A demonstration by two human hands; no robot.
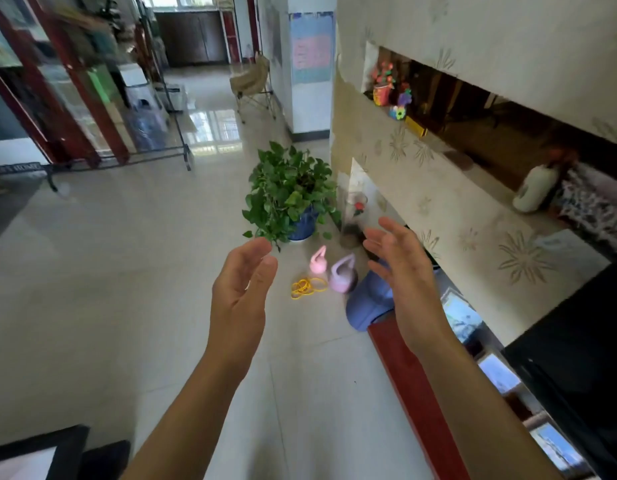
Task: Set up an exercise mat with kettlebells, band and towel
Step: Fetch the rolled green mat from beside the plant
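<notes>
A small pink kettlebell and a larger mauve kettlebell stand on the tiled floor beside the wall. A coiled yellow band lies just left of them. A rolled blue mat lies on the floor to their right, partly hidden by my right hand. My left hand and my right hand are both raised in front of me, palms facing each other, fingers spread, holding nothing. No towel is visible.
A potted green plant in a blue pot stands behind the kettlebells. A red cabinet edge and a papered wall unit run along the right. A folding chair and a wheeled rack stand farther back.
</notes>
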